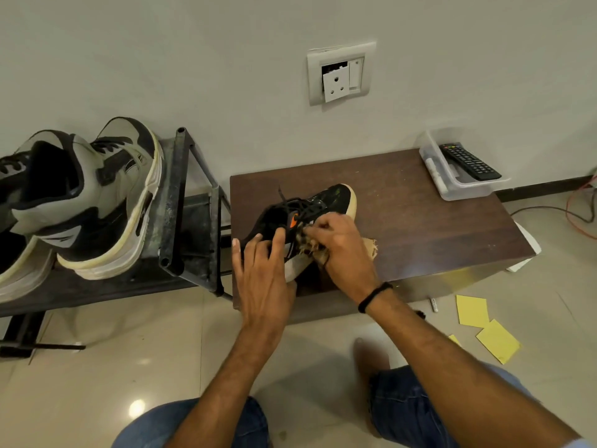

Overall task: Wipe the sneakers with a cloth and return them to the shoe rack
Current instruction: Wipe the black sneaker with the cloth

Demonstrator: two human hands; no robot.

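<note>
On the near-left part of the brown desk [420, 215] the black sneaker [318, 202] is set on its sole, tipped a little. Its long axis runs diagonally, w/ the heel at near-left toward the person and the pale toe cap at far-right.

The left hand [265, 270] is placed on the heel end. Its fingers are spread and bent over the collar and the thumb is set at the sole edge, so the heel is held steady.

The right hand [342, 250] is closed round a frayed tan cloth [371, 247]. The cloth is pressed against the sneaker's right side at approx. mid-length, just below the laces. A corner of cloth is seen past the hand on the right, over the desk.

The wiping stroke is judged to be in hand. Toe and far side can be reached by sliding the cloth hand far-right along the axis.

The shoe rack [181, 202] stands just beside the desk on the left, w/ a grey pair of sneakers [106, 195] already on its top shelf. Heel and left hand are thus nearer the rack than the cloth hand, so the return is prob. best led by the left hand, heel first, leftward.
</note>
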